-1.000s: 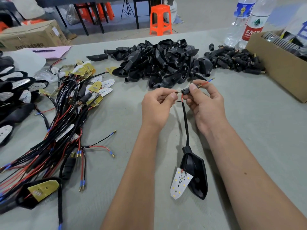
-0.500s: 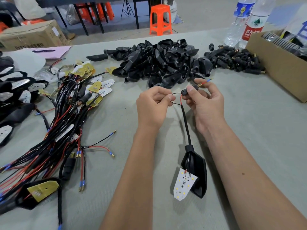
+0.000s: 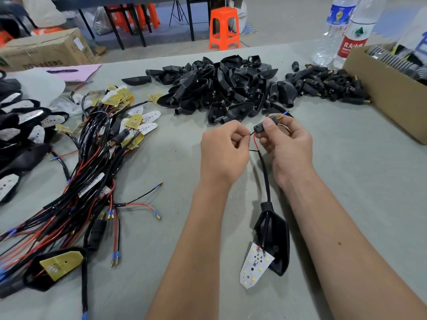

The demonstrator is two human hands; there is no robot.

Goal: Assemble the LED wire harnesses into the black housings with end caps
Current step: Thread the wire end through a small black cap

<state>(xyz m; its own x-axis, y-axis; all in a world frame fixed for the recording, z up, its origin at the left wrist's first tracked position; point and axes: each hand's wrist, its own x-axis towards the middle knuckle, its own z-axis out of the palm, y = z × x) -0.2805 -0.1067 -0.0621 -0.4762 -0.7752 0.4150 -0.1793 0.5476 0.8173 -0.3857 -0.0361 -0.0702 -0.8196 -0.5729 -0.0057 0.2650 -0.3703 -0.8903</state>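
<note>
Cardboard box (image 3: 390, 93): dark parts are held inside, at the table's right edge.
End cap (image 3: 258, 128): black, pinched by the right hand (image 3: 286, 146).
Thin wire (image 3: 250, 134): pinched by the left hand (image 3: 223, 150).
Black housing (image 3: 276, 236): lies between the forearms, white LED board (image 3: 255, 265) at its mouth.

Your harness in hand has a small black end cap (image 3: 258, 128) raised above the table, a red lead and a black lead looping out of its near side, and a black sleeved cable (image 3: 265, 175) running down toward you into a black housing (image 3: 278, 239) lying on the grey table. A white LED board (image 3: 255, 265) with yellow chips sticks out of that housing's near end, face up.
</note>
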